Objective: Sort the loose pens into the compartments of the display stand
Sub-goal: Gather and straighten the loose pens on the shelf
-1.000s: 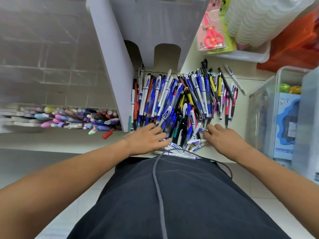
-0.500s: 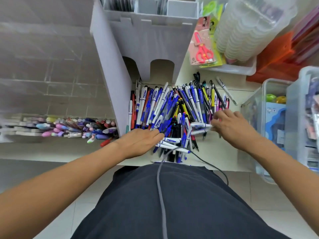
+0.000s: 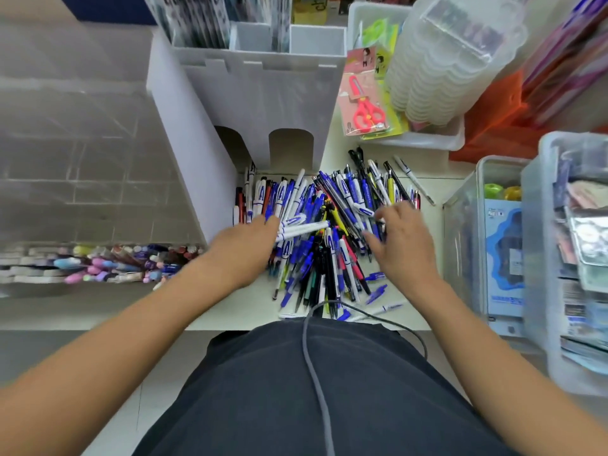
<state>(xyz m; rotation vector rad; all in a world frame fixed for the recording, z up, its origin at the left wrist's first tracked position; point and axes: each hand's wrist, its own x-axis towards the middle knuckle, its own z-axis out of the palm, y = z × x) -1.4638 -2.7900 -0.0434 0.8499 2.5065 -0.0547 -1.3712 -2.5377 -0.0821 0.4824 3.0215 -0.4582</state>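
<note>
Blue and white plastic pens [image 3: 325,225] lie heaped. The left hand [image 3: 245,246] seems to grip 2; the right hand [image 3: 403,240] rests spread on the heap.

The left hand [image 3: 245,246] is smearing with motion blur, so its fingers are merging with the white pens [image 3: 301,229] beside them; whether it is gripping them is unclear. The right hand [image 3: 403,240] is covering part of the pen pile [image 3: 324,255], its fingertips hiding among the barrels. The display stand [image 3: 260,93] is running off the top edge, its compartment contents blurring into grey streaks. Printing on the pens is staying too small to read.
</note>
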